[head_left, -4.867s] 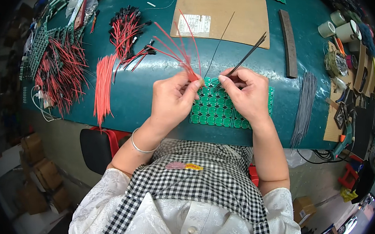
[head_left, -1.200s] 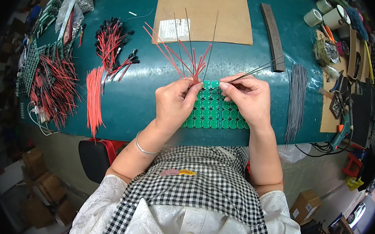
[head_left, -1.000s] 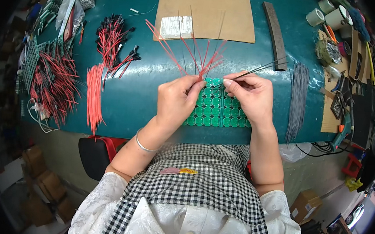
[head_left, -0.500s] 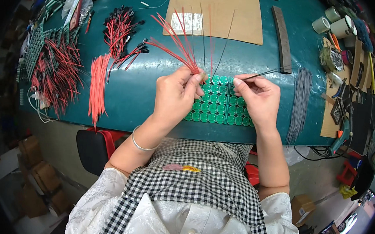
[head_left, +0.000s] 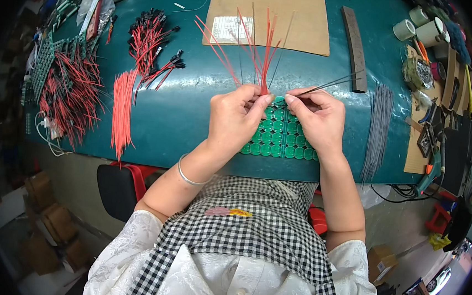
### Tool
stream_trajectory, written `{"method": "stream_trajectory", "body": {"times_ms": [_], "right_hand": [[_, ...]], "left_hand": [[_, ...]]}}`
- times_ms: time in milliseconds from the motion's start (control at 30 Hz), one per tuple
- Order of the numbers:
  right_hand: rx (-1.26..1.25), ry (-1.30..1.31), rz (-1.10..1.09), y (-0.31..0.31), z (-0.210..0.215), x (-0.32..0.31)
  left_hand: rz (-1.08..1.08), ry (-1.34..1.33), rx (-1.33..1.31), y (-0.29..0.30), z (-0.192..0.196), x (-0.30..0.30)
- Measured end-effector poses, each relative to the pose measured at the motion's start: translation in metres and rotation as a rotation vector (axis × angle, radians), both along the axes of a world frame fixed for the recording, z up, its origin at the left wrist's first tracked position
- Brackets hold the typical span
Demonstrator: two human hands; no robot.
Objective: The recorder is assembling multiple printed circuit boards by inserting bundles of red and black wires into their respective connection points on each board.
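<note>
A panel of small round green circuit boards lies on the table in front of me. My left hand is closed in a pinch round a bunch of red wires, which fan upward over the panel's upper left part. My right hand pinches a few black wires just right of the left fingertips; they slant out to the right. Several black and red wires stand up behind the left hand by the panel's far edge. Their lower ends are hidden by my fingers.
Loose red wires lie at the left, beside red-black connector leads and wired boards. Grey-black wires lie at the right, below a dark bar. Cardboard lies at the back; tools and white spools sit far right.
My left hand has moved right with the red wires, which now point more upright. The right hand has shifted slightly left, and the fingertips of both hands are closer together.
</note>
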State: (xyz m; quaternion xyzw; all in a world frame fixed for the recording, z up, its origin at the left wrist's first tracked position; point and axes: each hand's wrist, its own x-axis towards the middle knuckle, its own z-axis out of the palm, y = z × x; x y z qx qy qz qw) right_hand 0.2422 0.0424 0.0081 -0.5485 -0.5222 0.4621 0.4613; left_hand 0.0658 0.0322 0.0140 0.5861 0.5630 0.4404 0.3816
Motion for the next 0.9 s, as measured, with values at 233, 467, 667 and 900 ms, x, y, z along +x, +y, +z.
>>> {"method": "stream_trajectory", "body": {"times_ms": [233,467,667,900], "right_hand": [[0.023,0.04,0.144,0.004,0.002,-0.005],[0.005,0.179,0.075,0.0,0.003,0.004],[-0.034,0.218,0.004,-0.001,0.006,0.008],[-0.019,0.11,-0.047,-0.002,0.002,0.012]], "left_hand": [[0.005,0.061,0.093,-0.001,-0.009,0.0],[0.001,0.141,0.16,-0.002,-0.012,0.001],[0.0,0.159,0.195,-0.001,-0.015,0.001],[-0.041,0.183,0.16,-0.002,-0.016,0.0]]}}
